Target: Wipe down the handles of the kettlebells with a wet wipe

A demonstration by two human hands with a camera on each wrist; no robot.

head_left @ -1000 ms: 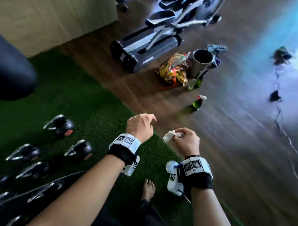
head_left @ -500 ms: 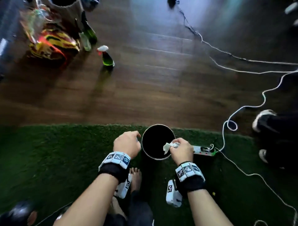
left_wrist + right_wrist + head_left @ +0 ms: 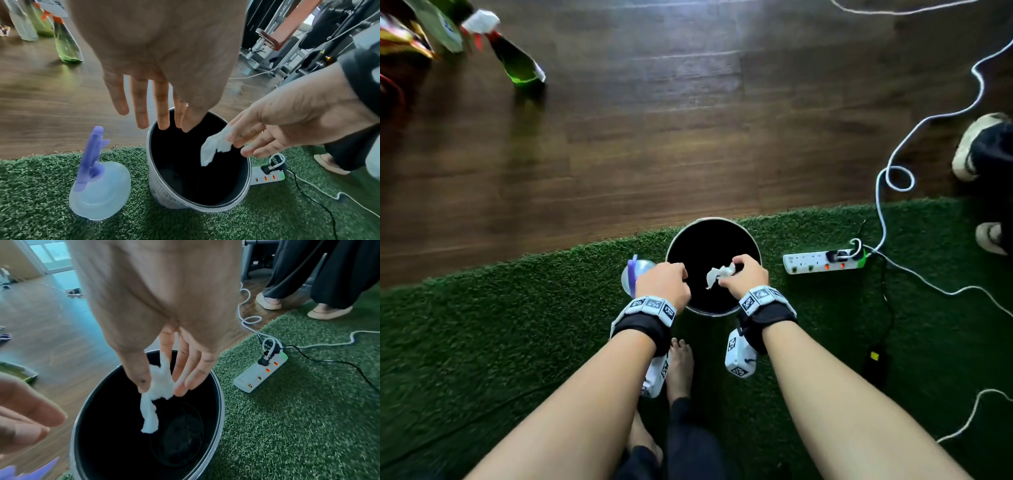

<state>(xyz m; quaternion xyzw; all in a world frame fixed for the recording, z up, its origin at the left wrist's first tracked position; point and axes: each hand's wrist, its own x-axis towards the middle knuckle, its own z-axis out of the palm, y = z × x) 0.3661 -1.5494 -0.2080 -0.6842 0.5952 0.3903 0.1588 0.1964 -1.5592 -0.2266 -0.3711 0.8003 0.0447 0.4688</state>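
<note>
Seen from above and from both wrists: right hand [image 3: 748,275] over the dark mouth of a round metal bin [image 3: 755,245], thumb and fingertips pinching a crumpled white wet wipe [image 3: 719,274] that dangles inside the rim line (lower end hanging free, not touching the bin wall). Left hand [image 3: 666,284] poised just beside it at the bin's near-left edge, holding nothing, fingers straight and slightly spread in the left wrist view [image 3: 141,104]. Bin standing on green artificial turf [image 3: 482,325] close to the border with a dark wood floor [image 3: 688,137]. Just left of the bin, a pale blue spray bottle [image 3: 98,193] with a purple trigger head, upright on the turf. To the right, a white power strip [image 3: 822,262] with lit orange switches, a white cable [image 3: 893,178] looping away across floor and turf. Green bottles [image 3: 517,58] on the wood floor at upper left, blurred. Another person's shoes [image 3: 976,147] at the right edge. Bare foot [image 3: 679,366] below the bin
</note>
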